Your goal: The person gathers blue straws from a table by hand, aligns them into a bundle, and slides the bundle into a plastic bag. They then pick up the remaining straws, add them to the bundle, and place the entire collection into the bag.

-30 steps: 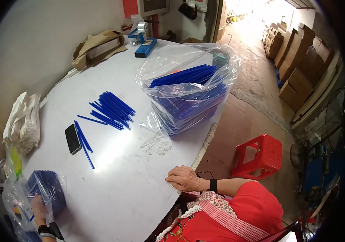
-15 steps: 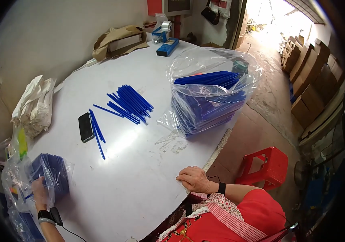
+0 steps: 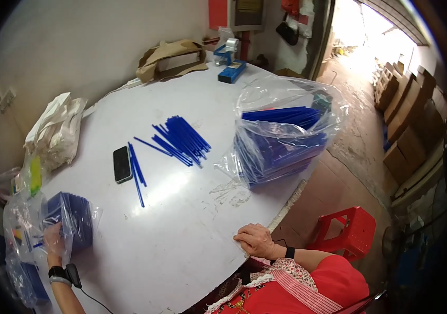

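My left hand [image 3: 54,239] reaches into a clear plastic bag [image 3: 29,217] at the table's left edge. It lies against a block of stacked blue plastic pieces [image 3: 77,220]. Film and glare blur its fingertips, so its grip cannot be made out. A short blue stick end [image 3: 37,245] shows beside this hand. On the near table edge, my right hand [image 3: 255,240] rests with fingers curled in and nothing visible in them. Thin blue sticks [image 3: 184,138] lie in a loose pile mid-table. A few more blue sticks [image 3: 136,170] lie beside a dark-screened phone [image 3: 122,164].
A large clear bag [image 3: 281,141] full of blue sticks stands on the right of the table. Brown paper [image 3: 171,60], a tape dispenser [image 3: 226,54] and a blue box [image 3: 232,71] sit at the back. A red stool [image 3: 346,233] stands right, with cardboard boxes [image 3: 406,152] beyond.
The whole view has shifted slightly, so the table's things appear farther right and mostly lower. My left hand stays in the bag by the blue block; my right hand stays at the table edge.
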Demonstrator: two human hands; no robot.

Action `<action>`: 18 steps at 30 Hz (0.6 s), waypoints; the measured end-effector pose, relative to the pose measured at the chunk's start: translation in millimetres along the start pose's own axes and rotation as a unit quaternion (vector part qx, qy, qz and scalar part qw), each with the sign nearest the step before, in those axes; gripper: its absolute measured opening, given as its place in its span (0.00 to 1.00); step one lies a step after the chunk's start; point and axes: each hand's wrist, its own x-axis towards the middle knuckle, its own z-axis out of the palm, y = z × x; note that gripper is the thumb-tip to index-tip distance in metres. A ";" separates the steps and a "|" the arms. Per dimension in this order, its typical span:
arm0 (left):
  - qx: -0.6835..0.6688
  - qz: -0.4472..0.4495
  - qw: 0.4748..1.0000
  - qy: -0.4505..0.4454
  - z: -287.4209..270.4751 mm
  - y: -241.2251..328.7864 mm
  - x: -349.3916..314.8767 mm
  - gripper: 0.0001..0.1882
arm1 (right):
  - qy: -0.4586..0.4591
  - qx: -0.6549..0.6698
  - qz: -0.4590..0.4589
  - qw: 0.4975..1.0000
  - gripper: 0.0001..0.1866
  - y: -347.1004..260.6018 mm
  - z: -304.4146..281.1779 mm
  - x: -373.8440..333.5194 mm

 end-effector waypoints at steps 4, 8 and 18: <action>0.040 0.033 0.995 0.088 -7.4 -46.7 -44.6 0.20 | -0.006 0.015 -0.017 1.000 0.07 -5.0 15.0 1.9; -0.003 -0.033 0.978 0.205 -7.3 -24.7 -4.1 0.23 | -0.001 0.030 -0.021 0.999 0.07 -9.4 8.3 -0.9; -0.040 -0.084 0.989 -0.111 -22.9 5.9 6.2 0.17 | -0.009 0.007 0.015 1.000 0.09 -10.2 11.1 -3.9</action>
